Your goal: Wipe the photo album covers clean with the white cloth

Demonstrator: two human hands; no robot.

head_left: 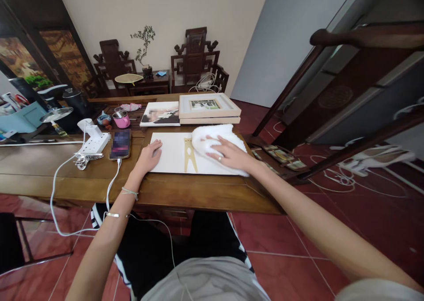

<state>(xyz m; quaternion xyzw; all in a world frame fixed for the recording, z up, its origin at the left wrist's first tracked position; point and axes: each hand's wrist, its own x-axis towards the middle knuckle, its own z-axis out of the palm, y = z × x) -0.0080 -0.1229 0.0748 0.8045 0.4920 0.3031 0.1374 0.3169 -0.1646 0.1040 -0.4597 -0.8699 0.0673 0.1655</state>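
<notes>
A white rectangular panel (170,153) lies flat on the wooden table, with a gold A-shaped piece (190,156) down its middle. My left hand (152,155) rests on the panel's left end, fingers stretched out and holding nothing. On the right half, my right hand (225,152) has a fluffy white towel (217,135) under its spread, slightly bent fingers and presses it against the panel. The towel covers much of that half and hangs over its right edge.
Behind the panel lie stacked picture frames (209,108) and a photo print (160,114). To the left are a phone (120,144) on a cable, a power strip (95,144), a pink mug (121,119) and a blue bin (24,116). A wooden chair (331,84) stands right.
</notes>
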